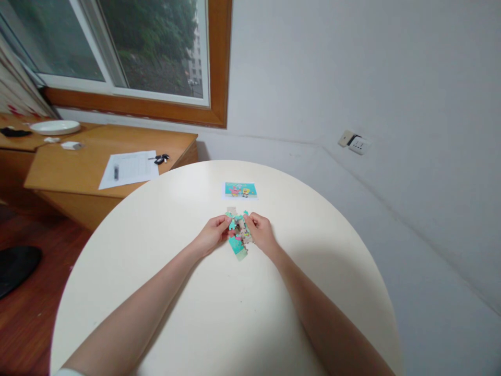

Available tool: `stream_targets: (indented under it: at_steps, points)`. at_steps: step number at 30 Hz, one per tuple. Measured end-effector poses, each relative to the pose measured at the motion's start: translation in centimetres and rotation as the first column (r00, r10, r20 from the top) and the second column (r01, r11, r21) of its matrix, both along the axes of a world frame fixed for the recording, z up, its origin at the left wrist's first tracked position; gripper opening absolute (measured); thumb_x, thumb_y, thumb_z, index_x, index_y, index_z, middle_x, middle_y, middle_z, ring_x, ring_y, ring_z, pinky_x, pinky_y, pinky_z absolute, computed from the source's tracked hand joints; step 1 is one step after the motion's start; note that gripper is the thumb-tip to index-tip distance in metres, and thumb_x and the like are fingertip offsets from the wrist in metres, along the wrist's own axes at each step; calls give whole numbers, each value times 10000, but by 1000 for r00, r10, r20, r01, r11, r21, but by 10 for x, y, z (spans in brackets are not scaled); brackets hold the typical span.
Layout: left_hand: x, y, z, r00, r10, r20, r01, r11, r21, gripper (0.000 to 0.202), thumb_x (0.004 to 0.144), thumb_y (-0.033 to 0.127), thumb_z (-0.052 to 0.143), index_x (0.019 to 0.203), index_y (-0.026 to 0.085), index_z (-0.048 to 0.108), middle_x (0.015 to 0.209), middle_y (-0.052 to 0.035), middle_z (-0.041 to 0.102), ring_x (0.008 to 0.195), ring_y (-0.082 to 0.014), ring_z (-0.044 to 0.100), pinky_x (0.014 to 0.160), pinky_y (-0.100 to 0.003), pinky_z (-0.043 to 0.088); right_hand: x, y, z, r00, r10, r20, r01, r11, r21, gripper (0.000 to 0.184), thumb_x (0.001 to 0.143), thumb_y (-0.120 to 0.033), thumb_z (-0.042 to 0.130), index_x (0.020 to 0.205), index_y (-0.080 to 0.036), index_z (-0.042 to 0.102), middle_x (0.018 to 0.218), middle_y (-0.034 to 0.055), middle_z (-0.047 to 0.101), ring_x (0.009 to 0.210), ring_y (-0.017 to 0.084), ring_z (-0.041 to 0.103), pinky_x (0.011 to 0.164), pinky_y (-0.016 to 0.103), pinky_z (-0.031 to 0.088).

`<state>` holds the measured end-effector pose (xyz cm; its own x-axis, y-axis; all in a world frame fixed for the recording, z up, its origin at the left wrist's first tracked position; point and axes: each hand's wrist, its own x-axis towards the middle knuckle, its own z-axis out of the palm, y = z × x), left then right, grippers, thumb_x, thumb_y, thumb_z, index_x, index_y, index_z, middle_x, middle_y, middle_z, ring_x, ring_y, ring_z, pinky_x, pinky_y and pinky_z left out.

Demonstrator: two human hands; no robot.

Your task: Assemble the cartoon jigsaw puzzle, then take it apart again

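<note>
Knobbed jigsaw pcs (237, 244) (rd tbl (238, 313))

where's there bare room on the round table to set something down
Free patches on the table: right of the right hand, out to the rim; left of the left hand; and between the forearms, below the puzzle pieces. Crowded: the middle, with both hands at the pieces and the picture card just beyond.
</note>
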<state>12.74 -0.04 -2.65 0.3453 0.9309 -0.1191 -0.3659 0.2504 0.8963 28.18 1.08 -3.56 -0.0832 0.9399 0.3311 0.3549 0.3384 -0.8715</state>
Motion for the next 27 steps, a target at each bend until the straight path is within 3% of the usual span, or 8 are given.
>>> stream_targets:
  at_steps: [3, 7, 10, 14, 20, 24, 27]
  points:
    - [0, 1, -1, 1000, 5, 3, -5, 1000, -7, 470, 549, 523, 775, 618, 149, 499, 509, 25, 541, 500, -78, 469, 523, -193, 362, 1, -3, 2, 992, 102, 75, -102, 995, 3, 425, 822, -505, 426, 527, -204, 364, 501, -55, 348, 497, 91, 342, 490, 229, 284]
    - [-1, 2, -3, 999, 39, 10, -39, 999, -13, 456, 560, 496, 778, 600, 150, 485, 508, 38, 523, 485, -73, 468, 496, -188, 357, 2, -8, 6, 914, 278, 296, -300, 953, 30, 319, 829, -403, 504, 592, -189, 515, 564, -33, 506, 569, 105, 447, 613, 244, 351]
    - [-2, 2, -4, 999, 43, 9, -43, 999, -29, 438, 581, 478, 773, 615, 152, 481, 525, 35, 537, 478, -74, 485, 483, -186, 371, 2, -9, 7, 873, 286, 394, -349, 932, 97, 257, 800, -372, 570, 617, -193, 549, 605, -25, 545, 643, 121, 486, 708, 274, 355]
    - [-2, 2, -4, 999, 49, 1, -49, 998, -44, 398, 625, 448, 755, 639, 153, 488, 542, 20, 573, 475, -75, 513, 491, -184, 409, 1, -7, 5, 870, 269, 414, -339, 935, 105, 287, 789, -384, 578, 581, -191, 537, 592, -23, 546, 629, 122, 483, 703, 280, 355]
    - [-2, 2, 1, 996, 84, 26, -82, 995, -60, 268, 716, 352, 711, 747, 153, 535, 574, 9, 597, 497, -90, 551, 510, -201, 458, 0, -5, 1, 949, 193, 249, -212, 976, 50, 328, 804, -402, 519, 558, -184, 524, 542, -28, 515, 543, 101, 448, 583, 244, 366]
    - [-2, 2, 1, 1000, 1, -2, -1, 1000, -11, 350, 654, 407, 753, 761, 121, 582, 592, -19, 615, 529, -118, 576, 595, -272, 499, 0, -4, 2, 991, 127, 29, -126, 991, -39, 329, 782, -459, 506, 601, -185, 525, 530, -24, 510, 509, 106, 449, 494, 233, 364]
    - [-2, 1, 0, 996, -53, -67, 58, 996, 72, 389, 600, 442, 777, 671, 107, 591, 571, -16, 602, 528, -105, 551, 574, -241, 454, -1, -4, 2, 989, 136, -61, -141, 985, -99, 348, 755, -507, 527, 621, -185, 523, 539, -19, 522, 497, 107, 460, 464, 228, 372]
